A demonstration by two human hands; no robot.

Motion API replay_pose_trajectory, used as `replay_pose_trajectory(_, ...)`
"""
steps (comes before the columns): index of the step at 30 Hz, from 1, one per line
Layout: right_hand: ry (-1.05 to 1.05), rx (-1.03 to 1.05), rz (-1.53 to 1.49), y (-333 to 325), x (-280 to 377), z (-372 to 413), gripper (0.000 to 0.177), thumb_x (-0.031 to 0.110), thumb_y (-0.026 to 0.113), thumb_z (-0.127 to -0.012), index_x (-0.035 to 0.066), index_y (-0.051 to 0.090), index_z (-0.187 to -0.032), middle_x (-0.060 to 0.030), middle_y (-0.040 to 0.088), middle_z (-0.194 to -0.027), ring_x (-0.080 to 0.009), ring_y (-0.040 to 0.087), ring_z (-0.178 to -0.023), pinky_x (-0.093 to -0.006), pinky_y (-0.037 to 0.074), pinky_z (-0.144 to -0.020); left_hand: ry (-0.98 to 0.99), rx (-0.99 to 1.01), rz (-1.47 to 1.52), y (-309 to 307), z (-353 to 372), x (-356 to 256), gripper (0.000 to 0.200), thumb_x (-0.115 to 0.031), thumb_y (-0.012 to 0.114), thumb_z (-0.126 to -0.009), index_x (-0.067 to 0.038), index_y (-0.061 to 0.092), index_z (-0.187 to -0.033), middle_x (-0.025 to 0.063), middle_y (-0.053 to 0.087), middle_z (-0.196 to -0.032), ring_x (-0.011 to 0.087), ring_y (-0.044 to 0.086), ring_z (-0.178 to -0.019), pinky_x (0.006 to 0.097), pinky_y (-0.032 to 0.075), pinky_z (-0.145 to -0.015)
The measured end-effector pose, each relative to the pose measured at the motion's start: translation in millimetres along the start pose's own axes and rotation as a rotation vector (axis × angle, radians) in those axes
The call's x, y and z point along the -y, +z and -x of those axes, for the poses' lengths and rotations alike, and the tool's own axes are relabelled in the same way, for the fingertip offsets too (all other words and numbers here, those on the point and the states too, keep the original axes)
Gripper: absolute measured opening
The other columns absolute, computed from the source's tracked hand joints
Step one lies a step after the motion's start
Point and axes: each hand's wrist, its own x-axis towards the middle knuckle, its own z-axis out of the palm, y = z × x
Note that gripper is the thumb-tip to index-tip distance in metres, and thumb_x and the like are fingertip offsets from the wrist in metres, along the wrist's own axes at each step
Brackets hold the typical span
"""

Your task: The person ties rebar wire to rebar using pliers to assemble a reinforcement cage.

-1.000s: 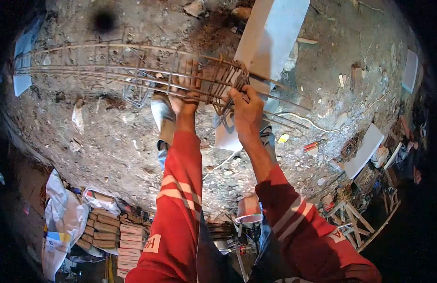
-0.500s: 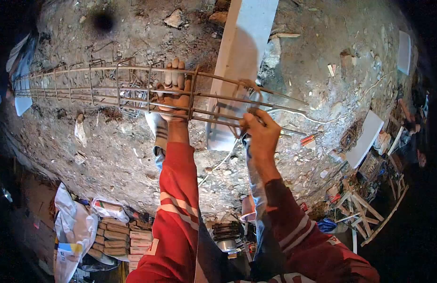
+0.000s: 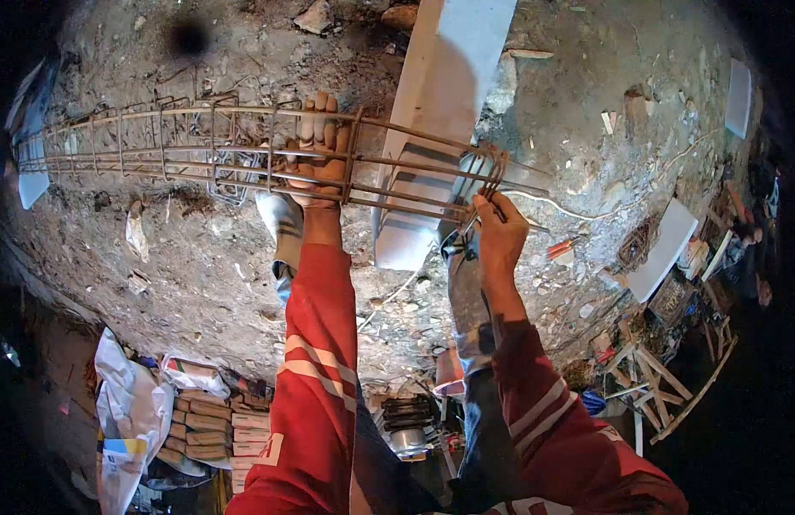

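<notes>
A long steel rebar cage (image 3: 351, 159), its bars ringed by square stirrups, runs across the view from the far left. My left hand (image 3: 320, 137) lies palm up among its bars, fingers stretched out, and the lengthwise bars pass across the palm. At the cage's right end, my right hand (image 3: 499, 221) pinches the lower side of a bunch of loose stirrups (image 3: 490, 163) around the bar ends. The thumb and fingertips are closed on the wire. Beneath this end lies a long pale block (image 3: 453, 81), overlapped by the bars.
Red-handled pliers (image 3: 562, 247) lie on the rough dirt to the right, near a pale cord (image 3: 578, 215). White panels (image 3: 664, 249) and a wooden frame (image 3: 664, 378) stand farther right. Stacked bricks (image 3: 207, 425) and a white sack (image 3: 131, 395) are at lower left.
My right hand has moved right along the bar ends, and the bunched stirrups have shifted right with it. My left hand keeps its place among the bars.
</notes>
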Motion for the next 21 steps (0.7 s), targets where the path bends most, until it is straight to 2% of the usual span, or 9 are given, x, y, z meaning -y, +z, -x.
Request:
replay_pose_trajectory(2,0.032,0.028,-0.039,6,3,-6,0.03,0.023,0.067,-0.085,-0.004,0.068,-0.098,-0.0047,0.064,-0.074,-0.0121,0.055,-0.062,-0.0279,0.045,-0.057,-0.05,0.096,-0.059,-5,-2,-2,0.064,-0.036,0.03,-0.097,-0.002,0.016,-0.149,0.0162,0.011,-0.157,0.0291,0.009,-0.146,0.0501,0.011,-0.117)
replay_pose_trajectory(10,-0.024,0.037,0.135,17,5,-26,0.024,0.02,0.071,-0.081,0.001,0.071,-0.095,-0.0079,0.067,-0.073,-0.0143,0.058,-0.06,-0.0297,0.046,-0.059,0.029,-0.047,0.136,-25,1,-11,0.062,-0.039,0.032,-0.098,-0.004,0.021,-0.149,0.0143,0.015,-0.157,0.0276,0.012,-0.145,0.0488,0.008,-0.118)
replay_pose_trajectory(12,-0.029,0.065,0.093,14,2,-27,0.023,0.02,0.072,-0.079,0.001,0.072,-0.092,-0.0077,0.067,-0.072,-0.0151,0.06,-0.061,-0.0299,0.048,-0.059,0.009,-0.139,1.026,-14,16,-10,0.061,-0.038,0.032,-0.099,-0.004,0.021,-0.149,0.0145,0.016,-0.156,0.0255,0.009,-0.146,0.047,0.008,-0.119)
replay_pose_trajectory(14,-0.023,0.052,0.135,15,5,-26,0.022,0.021,0.073,-0.077,0.001,0.072,-0.088,-0.0101,0.069,-0.073,-0.0175,0.063,-0.063,-0.0308,0.049,-0.062,0.243,-0.389,-0.201,-19,29,-18,0.051,-0.031,0.036,-0.098,-0.007,0.035,-0.143,0.0153,0.035,-0.148,0.0245,0.035,-0.137,0.038,0.035,-0.11)
replay_pose_trajectory(15,-0.079,0.046,0.155,17,-1,-29,0.022,0.02,0.073,-0.077,0.002,0.072,-0.088,-0.0114,0.069,-0.074,-0.019,0.064,-0.065,-0.0317,0.05,-0.063,0.084,-0.393,-0.172,-41,52,-42,0.043,-0.029,0.039,-0.097,-0.006,0.044,-0.133,0.0135,0.047,-0.133,0.0234,0.047,-0.122,0.0336,0.045,-0.093)
replay_pose_trajectory(17,-0.127,0.035,0.164,19,-2,-29,0.022,0.02,0.073,-0.076,0.002,0.072,-0.088,-0.0128,0.069,-0.075,-0.0205,0.066,-0.066,-0.0325,0.05,-0.064,0.146,-0.832,-0.398,-38,77,-46,0.028,-0.025,0.044,-0.095,-0.005,0.056,-0.111,0.0077,0.06,-0.1,0.0192,0.059,-0.086,0.027,0.049,-0.06)
replay_pose_trajectory(18,-0.148,0.016,0.221,21,1,-28,0.021,0.02,0.073,-0.076,0.003,0.072,-0.088,-0.0139,0.069,-0.075,-0.0218,0.066,-0.067,-0.0328,0.051,-0.064,0.387,-1.255,-0.656,-18,80,-22,0.022,-0.023,0.046,-0.093,-0.005,0.059,-0.1,0.0036,0.06,-0.081,0.0161,0.058,-0.065,0.0248,0.044,-0.044)
replay_pose_trajectory(20,-0.163,-0.001,0.264,24,4,-26,0.021,0.02,0.074,-0.076,0.004,0.072,-0.089,-0.015,0.069,-0.075,-0.0232,0.067,-0.068,-0.0332,0.051,-0.065,0.259,-1.257,-1.094,13,108,-2,0.019,-0.018,0.046,-0.091,-0.006,0.06,-0.086,0.0023,0.052,-0.064,0.0127,0.046,-0.05,0.0259,0.036,-0.041)
replay_pose_trajectory(21,-0.146,-0.013,0.24,25,2,-25,0.02,0.02,0.073,-0.076,0.004,0.072,-0.089,-0.0147,0.07,-0.076,-0.0236,0.067,-0.069,-0.0334,0.051,-0.065,0.26,-1.255,-1.107,31,113,13,0.019,-0.018,0.046,-0.091,-0.006,0.06,-0.086,0.0023,0.052,-0.064,0.0127,0.046,-0.05,0.0259,0.036,-0.041)
